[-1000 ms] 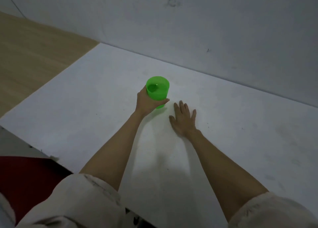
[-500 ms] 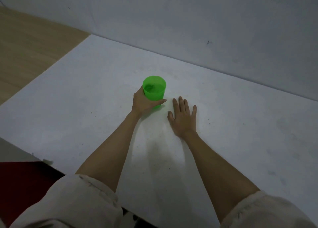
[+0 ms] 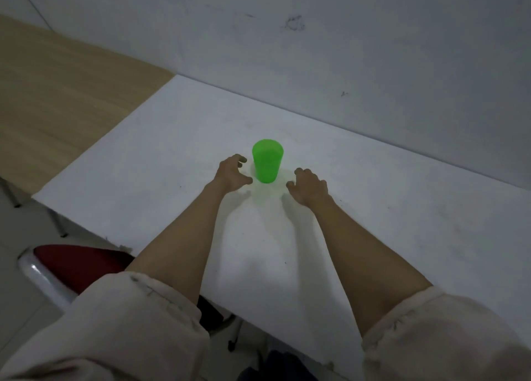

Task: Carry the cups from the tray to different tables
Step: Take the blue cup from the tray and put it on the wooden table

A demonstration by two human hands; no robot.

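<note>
Head camera looks steeply down, close over the white table [image 3: 373, 222].

Cup [image 3: 267, 161]: translucent green plastic, smooth. Table [image 3: 402, 222]: matt white, faintly scuffed. Neighbouring top [image 3: 63, 87]: pale wood grain. Chair frame [image 3: 43, 280]: glossy metal; seat [image 3: 80, 262] red. Sleeves [image 3: 138, 323]: cream cloth.

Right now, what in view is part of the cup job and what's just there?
Job: green cup, upright on white table; left hand and right hand, both open beside it.
Just there: red chair seat, wooden floor.
</note>
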